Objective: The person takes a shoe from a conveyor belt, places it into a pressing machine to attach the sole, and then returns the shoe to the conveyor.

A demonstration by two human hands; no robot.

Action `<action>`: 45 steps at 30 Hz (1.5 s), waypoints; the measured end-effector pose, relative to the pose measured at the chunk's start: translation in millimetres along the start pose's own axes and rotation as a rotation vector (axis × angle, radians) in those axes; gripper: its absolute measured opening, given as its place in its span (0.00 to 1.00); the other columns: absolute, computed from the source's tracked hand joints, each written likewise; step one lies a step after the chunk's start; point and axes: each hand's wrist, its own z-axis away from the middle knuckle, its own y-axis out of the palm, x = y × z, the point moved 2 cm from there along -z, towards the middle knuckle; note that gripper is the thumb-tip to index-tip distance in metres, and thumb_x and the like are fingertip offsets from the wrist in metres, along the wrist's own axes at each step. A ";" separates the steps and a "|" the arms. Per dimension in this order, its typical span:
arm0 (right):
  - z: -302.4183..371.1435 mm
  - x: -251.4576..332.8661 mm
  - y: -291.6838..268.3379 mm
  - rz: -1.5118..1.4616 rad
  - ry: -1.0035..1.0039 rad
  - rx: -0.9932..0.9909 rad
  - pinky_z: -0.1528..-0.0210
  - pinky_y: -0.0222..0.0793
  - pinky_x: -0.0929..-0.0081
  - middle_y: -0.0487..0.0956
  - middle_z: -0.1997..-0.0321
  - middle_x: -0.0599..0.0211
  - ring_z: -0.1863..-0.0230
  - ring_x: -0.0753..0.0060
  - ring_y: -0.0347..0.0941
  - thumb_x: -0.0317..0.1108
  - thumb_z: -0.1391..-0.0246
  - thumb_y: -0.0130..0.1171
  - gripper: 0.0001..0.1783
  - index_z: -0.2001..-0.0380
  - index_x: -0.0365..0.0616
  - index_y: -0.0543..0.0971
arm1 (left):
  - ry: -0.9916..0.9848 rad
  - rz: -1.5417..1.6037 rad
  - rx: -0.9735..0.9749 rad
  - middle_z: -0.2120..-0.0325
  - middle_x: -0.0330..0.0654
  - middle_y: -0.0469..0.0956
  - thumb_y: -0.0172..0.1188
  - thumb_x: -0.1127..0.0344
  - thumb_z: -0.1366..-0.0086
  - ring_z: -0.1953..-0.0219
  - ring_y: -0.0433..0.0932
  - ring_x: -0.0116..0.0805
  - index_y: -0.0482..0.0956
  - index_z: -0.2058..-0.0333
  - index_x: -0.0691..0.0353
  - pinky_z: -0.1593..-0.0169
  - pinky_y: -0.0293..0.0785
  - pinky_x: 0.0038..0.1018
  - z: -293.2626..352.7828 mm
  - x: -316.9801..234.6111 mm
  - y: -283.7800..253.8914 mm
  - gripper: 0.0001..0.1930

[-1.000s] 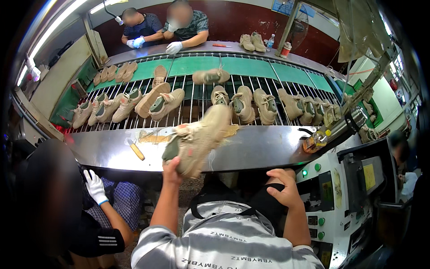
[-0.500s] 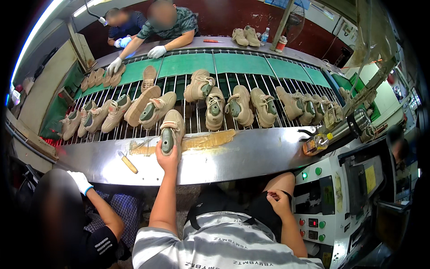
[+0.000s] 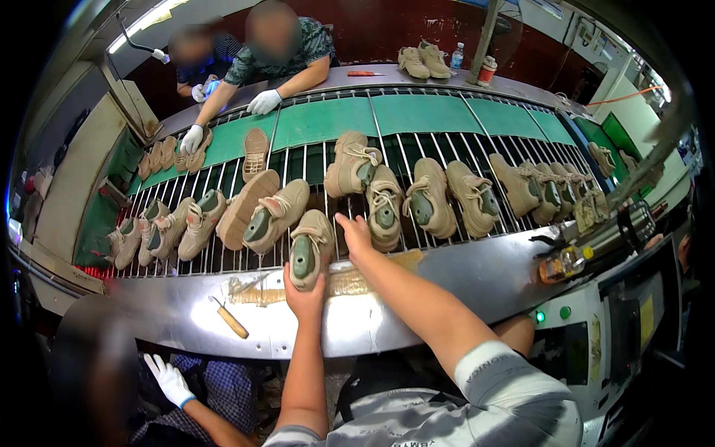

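In my left hand point(image 3: 305, 296) is a beige lace-up shoe point(image 3: 319, 232), gripped round its heel end, toe pointing away from me. A green shoe last point(image 3: 302, 257) with a small hole fills its opening. My right hand point(image 3: 353, 232) reaches over the metal edge, its fingers partly stretched out, beside the held shoe and close to another beige shoe point(image 3: 385, 207) on the rods. It holds nothing that I can see. Left of the held shoe, one shoe point(image 3: 275, 216) stands on the rods and another point(image 3: 252, 207) lies tipped with its sole showing.
More shoes point(image 3: 477, 195) line the rod conveyor point(image 3: 298, 160). A wooden-handled tool point(image 3: 231, 319) lies on the metal ledge point(image 3: 417, 316). A bottle point(image 3: 564, 264) is at the right. Across, a gloved co-worker's hand point(image 3: 191, 139) touches soles; another gloved hand point(image 3: 171, 380) is lower left.
My right hand has come up from my lap to the conveyor, beside the held shoe. My view has shifted. The neighbour's gloved hand at lower left has lowered and opened.
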 end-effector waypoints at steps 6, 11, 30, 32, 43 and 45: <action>-109.4 14.9 51.3 -0.062 0.042 -0.485 0.34 0.55 0.59 0.58 0.32 0.48 0.33 0.51 0.56 0.51 0.57 0.69 0.54 0.35 0.35 0.54 | -0.026 0.047 0.042 0.50 0.50 0.73 0.72 0.71 0.56 0.48 0.72 0.41 0.66 0.43 0.68 0.43 0.66 0.33 -6.0 12.5 -6.7 0.39; -137.9 17.9 62.7 -0.304 0.015 -0.642 0.36 0.58 0.63 0.63 0.35 0.52 0.38 0.55 0.63 0.38 0.64 0.75 0.53 0.37 0.37 0.57 | -0.027 0.127 0.074 0.52 0.50 0.74 0.73 0.73 0.57 0.49 0.73 0.39 0.67 0.45 0.70 0.43 0.67 0.32 -11.1 11.1 0.8 0.38; -48.8 203.7 -21.3 0.579 -0.284 0.110 0.76 0.69 0.79 0.79 0.75 0.67 0.77 0.77 0.74 0.37 0.46 0.56 0.12 0.74 0.38 0.77 | 0.095 0.051 0.134 0.44 0.55 0.63 0.66 0.61 0.46 0.40 0.62 0.52 0.59 0.39 0.66 0.38 0.59 0.40 -41.1 11.5 99.0 0.38; -50.0 204.4 -48.0 0.525 -0.300 0.070 0.76 0.69 0.79 0.78 0.76 0.67 0.77 0.77 0.74 0.36 0.46 0.56 0.11 0.74 0.39 0.77 | 0.197 -0.023 0.108 0.43 0.54 0.62 0.66 0.65 0.47 0.40 0.63 0.49 0.60 0.40 0.66 0.37 0.58 0.39 -44.4 -13.6 98.7 0.37; 101.9 139.3 -280.6 0.506 -0.263 -0.067 0.76 0.60 0.83 0.73 0.80 0.73 0.79 0.82 0.65 0.32 0.44 0.55 0.10 0.78 0.42 0.74 | 0.602 -1.059 0.759 0.52 0.49 0.73 0.72 0.47 0.63 0.48 0.72 0.52 0.70 0.48 0.54 0.49 0.70 0.48 -194.3 -125.1 242.5 0.40; 156.3 125.6 -334.7 0.387 -0.195 -0.204 0.76 0.62 0.82 0.74 0.79 0.71 0.79 0.81 0.67 0.28 0.46 0.56 0.06 0.75 0.39 0.75 | 0.698 -1.080 0.759 0.58 0.44 0.76 0.72 0.49 0.64 0.54 0.77 0.49 0.74 0.56 0.52 0.56 0.74 0.49 -213.6 -122.5 260.4 0.33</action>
